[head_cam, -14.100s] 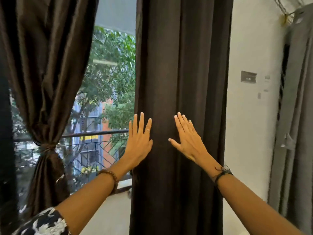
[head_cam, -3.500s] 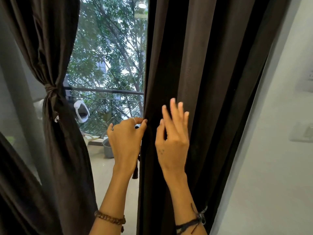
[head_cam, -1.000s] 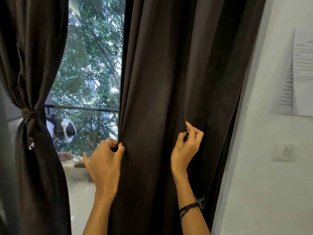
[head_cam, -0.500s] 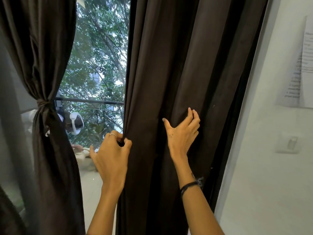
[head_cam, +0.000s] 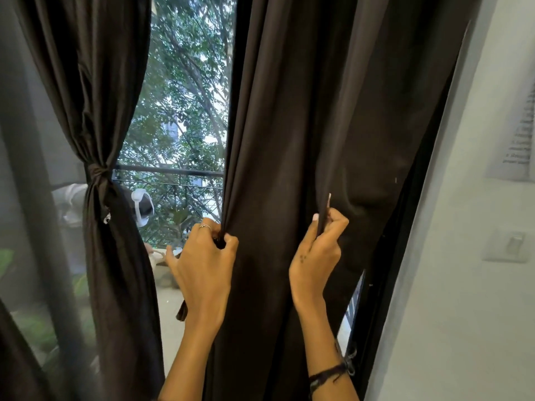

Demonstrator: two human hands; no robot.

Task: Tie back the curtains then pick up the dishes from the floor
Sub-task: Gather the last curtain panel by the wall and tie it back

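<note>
On the far left, the left curtain (head_cam: pixel 95 111) is already bunched up and held by a knot (head_cam: pixel 97 172), so that side is done. Next to it, trees and a railing (head_cam: pixel 170 172) can be seen through the window glass (head_cam: pixel 185 111).

In the middle, the inner edge of the right curtain (head_cam: pixel 304 125) is gripped by the left hand (head_cam: pixel 207 261), with the fingers curled tight round the cloth. A dark strap end (head_cam: pixel 182 311) is seen hanging just under that hand; it may be the tie, but this cannot be told for sure.

A little more to the right, a fold of the same curtain is pinched by the right hand (head_cam: pixel 317 250). Half a second ago that hand was laid open on the cloth; now a fold is caught between thumb and fingers. The right side of the curtain has also been pulled in, so a thin strip of light is shown by the dark frame (head_cam: pixel 390 285).

This means the cloth is being gathered, ready to be tied. No dishes and no floor are seen here, so that part is not yet started.

On the far right, a white wall (head_cam: pixel 463 314) with a switch (head_cam: pixel 506 246) and a paper (head_cam: pixel 518 125) is seen.
</note>
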